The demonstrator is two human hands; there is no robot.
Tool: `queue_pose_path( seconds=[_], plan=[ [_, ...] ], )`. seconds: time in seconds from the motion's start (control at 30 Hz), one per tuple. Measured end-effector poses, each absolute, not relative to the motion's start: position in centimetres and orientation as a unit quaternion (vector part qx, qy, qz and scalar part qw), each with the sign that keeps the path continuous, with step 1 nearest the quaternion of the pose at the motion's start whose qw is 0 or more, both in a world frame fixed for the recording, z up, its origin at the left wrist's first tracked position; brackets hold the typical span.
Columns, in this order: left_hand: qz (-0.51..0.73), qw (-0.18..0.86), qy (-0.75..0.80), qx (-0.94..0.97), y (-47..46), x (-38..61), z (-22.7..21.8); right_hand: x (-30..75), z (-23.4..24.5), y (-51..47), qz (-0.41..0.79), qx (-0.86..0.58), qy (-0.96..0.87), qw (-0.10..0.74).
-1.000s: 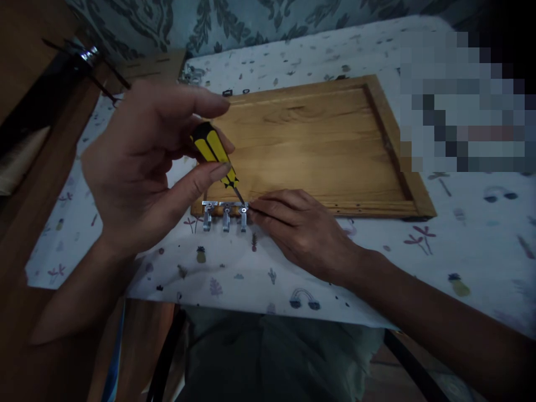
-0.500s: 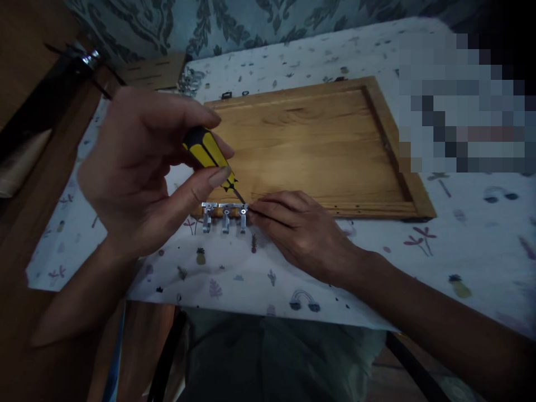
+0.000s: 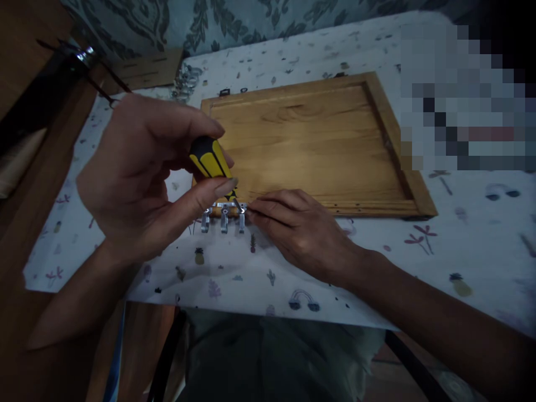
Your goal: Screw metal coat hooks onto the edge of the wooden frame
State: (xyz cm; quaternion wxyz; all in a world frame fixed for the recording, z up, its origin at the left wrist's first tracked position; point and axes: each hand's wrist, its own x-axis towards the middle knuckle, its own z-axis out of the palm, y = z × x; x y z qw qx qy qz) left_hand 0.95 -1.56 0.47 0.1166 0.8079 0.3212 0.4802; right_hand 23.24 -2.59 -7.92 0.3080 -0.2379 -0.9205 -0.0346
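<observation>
My left hand (image 3: pixel 138 173) is closed round a yellow-and-black screwdriver (image 3: pixel 213 161), which is tilted with its shaft pointing down and to the right. The shaft's tip meets the rightmost prong of a small silver metal hook rail (image 3: pixel 225 215). That rail lies along the near left edge of a framed wooden panel (image 3: pixel 310 134), its prongs hanging over the edge. My right hand (image 3: pixel 299 229) rests on the panel's near edge, with fingertips pinched together at the right end of the rail. Exactly what those fingertips grip is hidden.
A patterned white tablecloth (image 3: pixel 251 290) covers the table. Behind the panel at the left are loose metal fittings (image 3: pixel 187 81) and a flat brown board (image 3: pixel 142 70). A dark object with thin rods (image 3: pixel 84 58) stands at the left. A pixelated patch hides the upper right.
The screwdriver has shifted slightly right and down, and its tip has moved from above the rail onto the rightmost prong. My right hand stays in place.
</observation>
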Motion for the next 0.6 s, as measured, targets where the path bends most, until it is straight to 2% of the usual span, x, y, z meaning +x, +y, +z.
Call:
queue_pose_path(
  seconds=[0.6],
  plan=[
    [0.463,0.095,0.322,0.82,-1.42,0.82,0.92,23.21,-7.72,-2.59,-0.04,-0.238,-0.919,0.312]
  ],
)
